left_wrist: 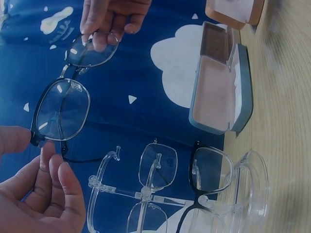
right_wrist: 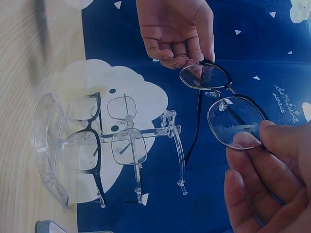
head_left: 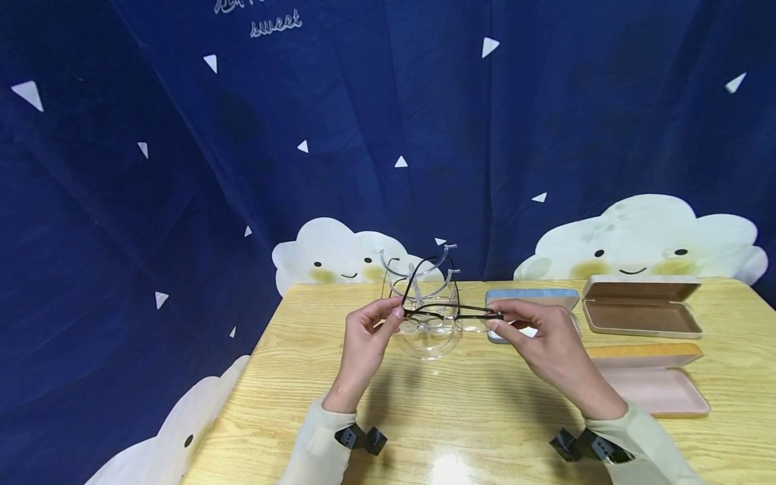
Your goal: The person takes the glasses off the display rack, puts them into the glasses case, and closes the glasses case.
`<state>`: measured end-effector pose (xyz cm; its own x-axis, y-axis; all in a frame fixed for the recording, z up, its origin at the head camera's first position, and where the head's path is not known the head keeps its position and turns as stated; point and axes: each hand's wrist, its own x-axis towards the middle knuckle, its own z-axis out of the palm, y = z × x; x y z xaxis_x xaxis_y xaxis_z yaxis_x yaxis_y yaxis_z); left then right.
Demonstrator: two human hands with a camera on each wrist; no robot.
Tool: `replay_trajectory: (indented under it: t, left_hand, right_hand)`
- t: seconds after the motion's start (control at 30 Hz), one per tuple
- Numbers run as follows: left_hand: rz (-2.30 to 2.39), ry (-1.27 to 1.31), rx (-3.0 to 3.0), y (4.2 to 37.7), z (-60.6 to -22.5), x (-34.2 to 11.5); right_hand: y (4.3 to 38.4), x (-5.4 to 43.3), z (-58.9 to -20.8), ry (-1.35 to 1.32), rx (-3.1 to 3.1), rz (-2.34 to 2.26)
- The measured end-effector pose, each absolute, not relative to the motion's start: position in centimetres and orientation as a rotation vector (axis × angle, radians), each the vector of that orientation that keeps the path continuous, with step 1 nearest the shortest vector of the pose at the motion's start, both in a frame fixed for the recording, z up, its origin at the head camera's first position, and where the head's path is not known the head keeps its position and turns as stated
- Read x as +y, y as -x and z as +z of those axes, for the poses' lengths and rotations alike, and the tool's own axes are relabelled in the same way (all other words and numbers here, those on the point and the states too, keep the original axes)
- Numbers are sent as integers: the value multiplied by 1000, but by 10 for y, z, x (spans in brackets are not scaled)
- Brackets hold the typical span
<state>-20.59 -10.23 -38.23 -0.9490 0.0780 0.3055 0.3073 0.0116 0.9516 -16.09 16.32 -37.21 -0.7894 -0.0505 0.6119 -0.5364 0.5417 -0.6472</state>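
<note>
A pair of eyeglasses [head_left: 449, 316] with a dark upper rim and thin metal lower rims is held in the air by both hands. My left hand [head_left: 368, 333] pinches its left corner near the hinge. At the opposite corner my right hand [head_left: 548, 340] grips the frame between thumb and fingers. One dark temple arm points forward, away from me. Just beyond stands a clear display stand [right_wrist: 48, 150]. It bears black-framed glasses [right_wrist: 98, 148] low down and thin metal-rimmed glasses [right_wrist: 129, 162] above them. The stand's top curved bar [left_wrist: 99, 170] carries no glasses.
Three opened glasses cases lie at the right of the wooden table [head_left: 291, 377]: a blue one [head_left: 533, 294] partly behind my right hand, a brown one [head_left: 642, 316] and an orange one [head_left: 655, 353] with pink lining. A dark blue curtain [head_left: 364, 101] hangs behind.
</note>
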Motion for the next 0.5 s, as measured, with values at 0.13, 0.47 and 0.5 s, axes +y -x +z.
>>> replay_trajectory:
  t: [0.13, 0.47, 0.5]
  left_hand:
    - [-2063, 408, -2111, 206, -382, -102]
    - [-2060, 416, -2120, 205, -382, -103]
    - [-2058, 419, -2121, 206, -382, -103]
  right_hand:
    - [161, 163, -372, -479, -2244, 1201]
    - [161, 164, -373, -488, -2243, 1208]
    - [161, 164, -373, -488, -2243, 1208]
